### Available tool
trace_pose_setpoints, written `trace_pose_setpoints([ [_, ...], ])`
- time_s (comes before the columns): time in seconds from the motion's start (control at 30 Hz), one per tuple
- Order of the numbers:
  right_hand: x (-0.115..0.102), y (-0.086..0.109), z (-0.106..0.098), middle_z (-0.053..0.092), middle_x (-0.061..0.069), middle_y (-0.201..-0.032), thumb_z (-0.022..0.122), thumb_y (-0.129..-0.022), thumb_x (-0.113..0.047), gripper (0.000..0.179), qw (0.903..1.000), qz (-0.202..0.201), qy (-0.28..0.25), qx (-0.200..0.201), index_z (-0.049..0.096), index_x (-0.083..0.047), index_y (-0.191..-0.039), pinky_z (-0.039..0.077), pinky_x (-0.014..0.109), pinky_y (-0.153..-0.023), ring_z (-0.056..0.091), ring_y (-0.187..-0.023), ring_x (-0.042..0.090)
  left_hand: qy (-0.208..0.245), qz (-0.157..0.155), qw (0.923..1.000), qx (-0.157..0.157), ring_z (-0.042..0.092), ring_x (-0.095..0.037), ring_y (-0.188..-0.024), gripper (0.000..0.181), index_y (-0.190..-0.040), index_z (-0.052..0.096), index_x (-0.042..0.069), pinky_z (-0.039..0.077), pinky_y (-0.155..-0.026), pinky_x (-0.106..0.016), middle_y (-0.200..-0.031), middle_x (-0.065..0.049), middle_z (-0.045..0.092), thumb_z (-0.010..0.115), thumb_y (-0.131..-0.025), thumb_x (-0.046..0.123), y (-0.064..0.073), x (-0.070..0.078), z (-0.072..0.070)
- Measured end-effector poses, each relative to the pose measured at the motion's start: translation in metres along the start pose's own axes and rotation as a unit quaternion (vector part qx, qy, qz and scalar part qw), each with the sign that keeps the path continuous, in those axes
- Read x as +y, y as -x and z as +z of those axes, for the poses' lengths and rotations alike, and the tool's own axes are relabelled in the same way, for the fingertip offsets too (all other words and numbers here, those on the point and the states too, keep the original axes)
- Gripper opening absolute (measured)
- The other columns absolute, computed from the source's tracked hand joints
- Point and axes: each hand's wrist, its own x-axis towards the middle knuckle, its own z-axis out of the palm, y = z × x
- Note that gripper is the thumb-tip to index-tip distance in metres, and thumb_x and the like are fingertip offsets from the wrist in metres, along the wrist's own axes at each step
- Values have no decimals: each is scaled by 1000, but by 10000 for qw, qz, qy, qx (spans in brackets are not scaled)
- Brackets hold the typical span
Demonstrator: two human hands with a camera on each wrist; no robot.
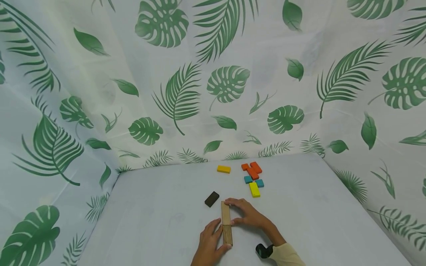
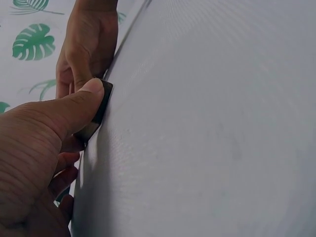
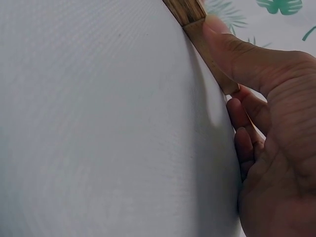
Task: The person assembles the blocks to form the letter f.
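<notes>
Two wooden blocks lie end to end in a line on the white table [image 1: 149,221]. The nearer block [image 1: 227,236], with darker grain, is held by my left hand [image 1: 208,242], its thumb at the near end and fingers along the left side. My right hand [image 1: 250,215] grips the farther, paler block [image 1: 225,213] between a finger at its far end and the thumb near the joint. In the right wrist view, the thumb presses the paler block [image 3: 213,57] where it meets the grained block [image 3: 186,11]. A dark brown block [image 1: 212,199] lies just beyond, to the left.
Farther back lie an orange-yellow block [image 1: 223,169], several red-orange blocks [image 1: 256,167], two blue blocks [image 1: 247,179] and a yellow block [image 1: 254,190]. Leaf-patterned cloth [image 1: 186,140] walls the table's back and sides. A black device [image 1: 264,251] sits at my right wrist.
</notes>
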Motion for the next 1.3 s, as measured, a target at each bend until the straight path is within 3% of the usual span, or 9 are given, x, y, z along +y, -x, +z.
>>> trace_pose_setpoints([
  [0.3,1,5,3,51,4,-147,76,-83,-40,71,9999,60,-138,-48,48,-14,-143,37,47,-106,48,-127,24,165,-386,9984,-367,42,-33,-133,72,-131,58,-4,42,-98,-57,-146,-13,46,63,-89,55,2,2,-2],
  [1.3,-3,2,-1,50,13,-147,76,-84,-37,71,9996,-285,5,72,48,-9,-143,38,43,-101,51,-126,28,-218,-510,9975,-441,45,-30,-132,76,-131,59,-1,45,-96,-53,-144,-10,48,61,-87,61,-3,4,-6],
])
